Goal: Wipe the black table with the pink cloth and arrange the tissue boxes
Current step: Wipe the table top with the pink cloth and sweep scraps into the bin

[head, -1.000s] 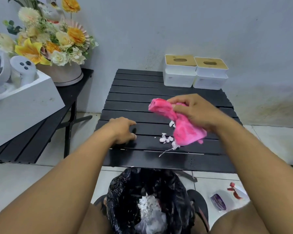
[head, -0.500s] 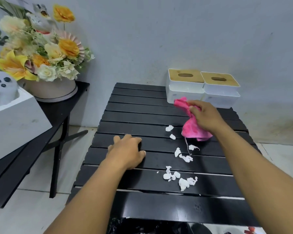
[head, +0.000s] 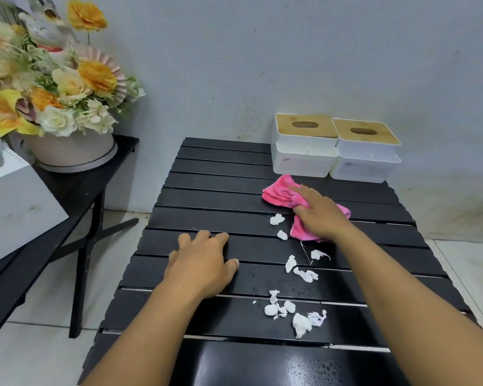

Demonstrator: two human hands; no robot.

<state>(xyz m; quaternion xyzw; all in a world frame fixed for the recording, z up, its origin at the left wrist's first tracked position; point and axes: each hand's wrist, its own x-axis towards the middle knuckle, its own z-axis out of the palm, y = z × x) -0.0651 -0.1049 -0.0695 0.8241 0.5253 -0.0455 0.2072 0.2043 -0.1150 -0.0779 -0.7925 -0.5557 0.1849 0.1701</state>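
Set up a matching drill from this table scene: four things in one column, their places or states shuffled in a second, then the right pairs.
1. pink cloth
2. tissue boxes
3. white scraps
4. left hand

a. side by side at the black table's far right corner
b. resting on the slats, holding nothing
c. pressed under the right hand
d. strewn from mid-table to the near edge

Pairs: 1-c, 2-a, 3-d, 4-b.
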